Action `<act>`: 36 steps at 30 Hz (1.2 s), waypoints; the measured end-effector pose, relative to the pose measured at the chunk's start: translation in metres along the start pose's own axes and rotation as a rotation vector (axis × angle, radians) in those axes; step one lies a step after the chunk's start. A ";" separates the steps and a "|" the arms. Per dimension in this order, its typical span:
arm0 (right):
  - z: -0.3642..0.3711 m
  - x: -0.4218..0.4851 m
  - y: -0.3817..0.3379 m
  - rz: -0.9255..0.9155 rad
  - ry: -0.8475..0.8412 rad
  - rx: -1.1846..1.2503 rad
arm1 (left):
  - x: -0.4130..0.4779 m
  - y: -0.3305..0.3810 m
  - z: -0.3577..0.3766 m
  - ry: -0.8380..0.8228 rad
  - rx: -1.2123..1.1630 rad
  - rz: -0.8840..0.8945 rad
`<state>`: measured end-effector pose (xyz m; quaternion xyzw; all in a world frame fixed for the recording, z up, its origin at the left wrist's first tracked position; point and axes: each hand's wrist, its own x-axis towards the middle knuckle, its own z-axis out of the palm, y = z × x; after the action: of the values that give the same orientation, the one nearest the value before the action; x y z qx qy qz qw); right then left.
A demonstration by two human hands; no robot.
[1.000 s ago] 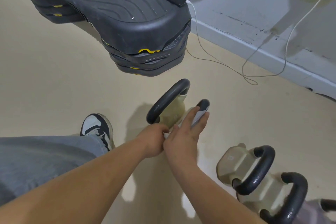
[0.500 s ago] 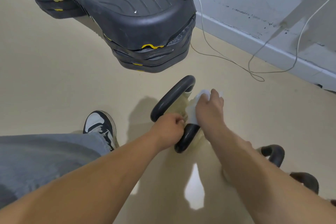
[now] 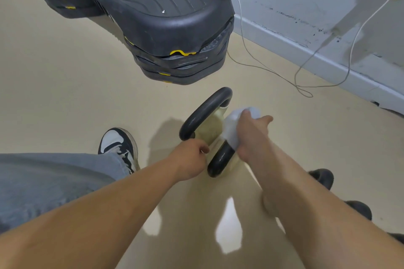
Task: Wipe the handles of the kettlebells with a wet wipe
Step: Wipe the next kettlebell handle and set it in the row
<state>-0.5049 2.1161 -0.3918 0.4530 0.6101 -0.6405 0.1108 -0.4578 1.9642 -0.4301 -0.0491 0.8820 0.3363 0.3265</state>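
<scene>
Right hand point(image 3: 251, 135) grips the wet wipe point(image 3: 231, 129) round the kettlebell handle point(image 3: 220, 157); left hand point(image 3: 190, 159) curls beside it, hold unclear.

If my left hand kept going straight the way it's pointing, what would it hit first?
Most likely the black kettlebell handle, the one where the right hand grips the wet wipe. It lies just ahead of the left hand, almost touching, though depth is hard to judge.
</scene>
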 end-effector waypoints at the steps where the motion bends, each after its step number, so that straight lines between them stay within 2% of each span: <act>1: -0.001 0.009 -0.005 0.020 0.006 0.000 | 0.003 0.001 0.001 0.009 -0.047 0.000; 3: -0.002 0.014 -0.005 0.022 -0.018 -0.020 | 0.007 0.004 0.002 0.004 -0.098 0.007; 7: 0.002 -0.015 0.021 -0.103 -0.020 -0.064 | 0.008 0.006 0.002 -0.023 -0.036 0.012; 10: 0.009 -0.049 0.046 -0.152 -0.047 -0.162 | 0.003 -0.001 -0.001 -0.020 0.020 0.000; 14: 0.005 -0.081 0.088 -0.320 -0.122 -0.341 | -0.004 -0.014 -0.003 -0.024 0.073 -0.042; 20: -0.005 -0.087 0.107 -0.438 -0.180 -0.538 | -0.008 -0.017 -0.003 -0.046 0.064 -0.088; 24: 0.002 -0.074 0.093 -0.410 -0.161 -0.425 | -0.004 -0.007 -0.004 -0.023 0.034 -0.052; 28: 0.001 -0.028 0.028 -0.119 -0.021 -0.162 | 0.000 -0.001 -0.001 -0.027 -0.049 -0.080; 30: -0.001 -0.009 0.002 -0.100 0.037 -0.151 | 0.001 0.001 0.003 -0.029 -0.062 -0.073; 33: 0.010 0.009 -0.008 -0.068 0.079 -0.218 | 0.006 0.008 0.005 -0.034 -0.083 -0.039; 36: 0.022 0.011 -0.013 -0.154 0.176 -0.643 | 0.011 0.013 0.001 -0.029 -0.089 -0.043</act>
<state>-0.5297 2.1044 -0.3941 0.4010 0.8206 -0.3801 0.1460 -0.4697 1.9765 -0.4302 -0.0777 0.8601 0.3690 0.3436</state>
